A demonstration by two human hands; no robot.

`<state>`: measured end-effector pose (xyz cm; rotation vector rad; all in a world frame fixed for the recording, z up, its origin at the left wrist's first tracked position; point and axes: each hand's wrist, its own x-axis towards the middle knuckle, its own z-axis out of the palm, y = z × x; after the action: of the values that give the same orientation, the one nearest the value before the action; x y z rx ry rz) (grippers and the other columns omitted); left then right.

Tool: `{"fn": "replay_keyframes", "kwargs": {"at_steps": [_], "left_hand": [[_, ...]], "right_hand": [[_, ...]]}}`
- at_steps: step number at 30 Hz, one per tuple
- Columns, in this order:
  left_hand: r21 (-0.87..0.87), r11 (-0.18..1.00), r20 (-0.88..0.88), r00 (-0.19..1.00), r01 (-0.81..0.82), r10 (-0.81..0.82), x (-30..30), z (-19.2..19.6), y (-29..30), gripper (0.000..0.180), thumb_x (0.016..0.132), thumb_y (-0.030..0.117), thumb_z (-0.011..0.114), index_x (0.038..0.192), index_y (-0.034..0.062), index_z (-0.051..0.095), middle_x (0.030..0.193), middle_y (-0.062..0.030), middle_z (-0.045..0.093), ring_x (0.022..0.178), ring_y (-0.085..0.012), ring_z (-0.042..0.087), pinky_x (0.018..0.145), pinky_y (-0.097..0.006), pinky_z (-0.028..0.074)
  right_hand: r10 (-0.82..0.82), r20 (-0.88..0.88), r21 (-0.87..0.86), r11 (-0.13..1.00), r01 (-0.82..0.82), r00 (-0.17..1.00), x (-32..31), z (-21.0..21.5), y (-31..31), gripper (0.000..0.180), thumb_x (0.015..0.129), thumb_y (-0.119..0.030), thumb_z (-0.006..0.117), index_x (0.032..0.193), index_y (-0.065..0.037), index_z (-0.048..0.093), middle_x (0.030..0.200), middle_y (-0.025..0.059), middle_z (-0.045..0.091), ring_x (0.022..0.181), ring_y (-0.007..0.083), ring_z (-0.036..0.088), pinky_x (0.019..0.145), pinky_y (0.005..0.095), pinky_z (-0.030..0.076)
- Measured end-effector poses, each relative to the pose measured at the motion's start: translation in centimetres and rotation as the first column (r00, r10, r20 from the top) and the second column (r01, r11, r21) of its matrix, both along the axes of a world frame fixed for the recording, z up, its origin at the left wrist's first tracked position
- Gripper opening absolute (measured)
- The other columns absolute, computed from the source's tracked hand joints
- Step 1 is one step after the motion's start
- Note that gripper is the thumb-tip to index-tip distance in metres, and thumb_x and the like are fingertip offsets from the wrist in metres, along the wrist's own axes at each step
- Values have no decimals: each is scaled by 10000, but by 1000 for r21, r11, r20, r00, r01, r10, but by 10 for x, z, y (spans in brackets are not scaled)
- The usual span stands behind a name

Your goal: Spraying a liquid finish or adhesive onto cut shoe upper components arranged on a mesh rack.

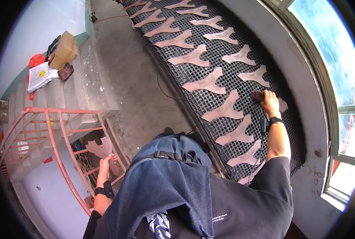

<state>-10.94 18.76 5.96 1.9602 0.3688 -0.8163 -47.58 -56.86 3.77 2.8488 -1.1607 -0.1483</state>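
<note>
My left hand [106, 162] is off to the left by a railing, closed around flat pinkish-brown Y-shaped pieces [99, 148] that look stacked. Far over to the right, my right hand [270, 102] is closed on another Y-shaped piece [283, 105] at the outer side of a black mesh surface [225, 53]. A dark brown part of that piece shows left of my fingers; the fingers hide its middle. More Y-shaped pieces [205, 81] lie flat in rows on the mesh, spaced apart. Each wrist wears a black strap with a small device.
A red metal railing [54, 145] borders a stairwell at the left. On the steps sit a cardboard box [64, 49] and a white bag [42, 76]. A thin cable [163, 92] hangs by the mesh's near edge. A window [347, 131] stands at the right.
</note>
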Motion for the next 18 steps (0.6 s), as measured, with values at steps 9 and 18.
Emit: {"fn": "replay_keyframes", "kwargs": {"at_steps": [9,18], "left_hand": [[73,993,-190,976,-91,104,44,-27,29,286,936,198,561,1046,-38,679,980,-155,733,887,-237,710,811,-369,528],[51,999,-145,989,14,-6,104,-22,-40,288,945,200,571,1038,-53,672,967,-154,730,890,-238,711,822,-362,532]], "right_hand": [[-131,-12,-15,991,130,991,63,8,3,339,761,-178,762,1050,-94,608,1121,99,614,1126,320,584,897,475,512],[105,-14,127,987,-103,994,137,3,-49,316,729,-63,681,1036,-120,635,1047,87,634,1093,317,582,897,453,505]]}}
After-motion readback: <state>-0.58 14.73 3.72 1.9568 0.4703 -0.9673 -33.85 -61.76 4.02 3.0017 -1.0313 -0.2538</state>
